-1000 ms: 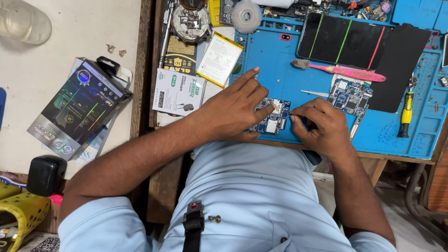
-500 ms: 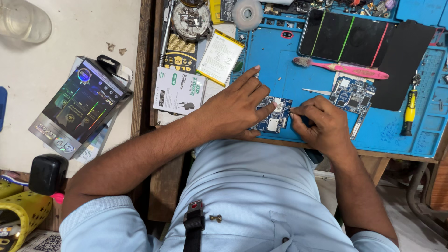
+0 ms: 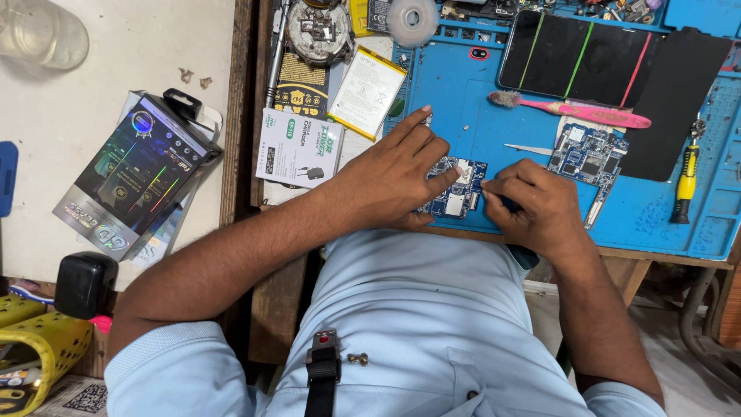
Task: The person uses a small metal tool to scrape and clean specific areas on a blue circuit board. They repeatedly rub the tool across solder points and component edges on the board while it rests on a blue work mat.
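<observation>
A small blue circuit board [image 3: 457, 194] lies near the front edge of a blue work mat [image 3: 455, 85]. My left hand [image 3: 394, 176] presses flat on the board's left part, fingers spread, holding it down. My right hand [image 3: 532, 207] is closed around a thin dark tool whose tip meets the board's right edge; most of the tool is hidden in the fist. A second blue circuit board [image 3: 587, 158] rests just right of my right hand, with metal tweezers [image 3: 529, 149] beside it.
A pink brush [image 3: 575, 112], a dark phone panel with coloured strips [image 3: 579, 58], a black sheet [image 3: 671, 100] and a yellow screwdriver [image 3: 683, 181] lie on the mat. A phone battery [image 3: 367, 93], white box [image 3: 297, 147], tape roll [image 3: 413, 19] and dark retail boxes [image 3: 139, 174] lie to the left.
Both hands stay on the small board; only slight finger shifts and a small camera movement show.
</observation>
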